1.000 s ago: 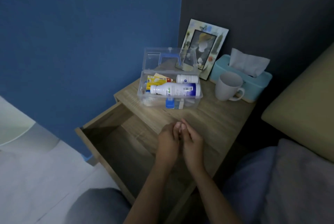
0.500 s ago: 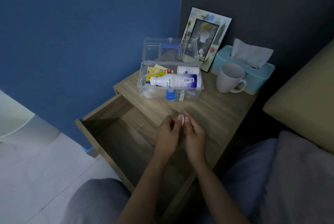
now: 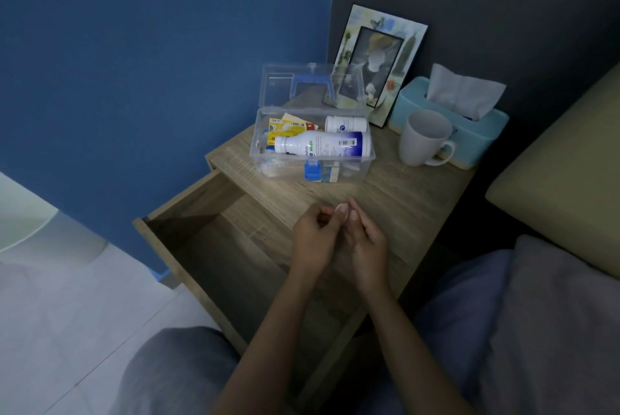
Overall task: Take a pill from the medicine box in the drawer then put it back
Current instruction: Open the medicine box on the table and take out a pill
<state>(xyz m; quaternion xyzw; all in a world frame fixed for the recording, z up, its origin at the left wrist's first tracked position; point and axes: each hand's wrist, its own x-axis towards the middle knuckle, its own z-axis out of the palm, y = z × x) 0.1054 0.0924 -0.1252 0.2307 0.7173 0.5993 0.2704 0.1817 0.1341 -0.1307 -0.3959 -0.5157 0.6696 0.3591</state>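
The clear medicine box [image 3: 262, 133] stands on the nightstand top with its lid [image 3: 278, 86] raised and a blue latch [image 3: 312, 170] at the front. Inside lie a large white bottle [image 3: 322, 144], a small white bottle [image 3: 345, 124] and yellow packets [image 3: 285, 126]. Below it the wooden drawer [image 3: 214, 247] is pulled out and looks bare inside. My left hand [image 3: 312, 237] and my right hand [image 3: 367, 240] meet just in front of the box. Their fingertips pinch a small pale round thing that looks like a pill [image 3: 341, 209].
A white mug [image 3: 424, 138], a light blue tissue box [image 3: 486, 133] and a photo frame [image 3: 379, 62] stand behind and right of the medicine box. A bed cushion [image 3: 563, 180] and grey blanket [image 3: 553, 330] lie to the right. My knee [image 3: 174, 371] is below the drawer.
My joined hands have crept a little forward toward the box. The fingertips have parted slightly, and the pale pill now shows between them.
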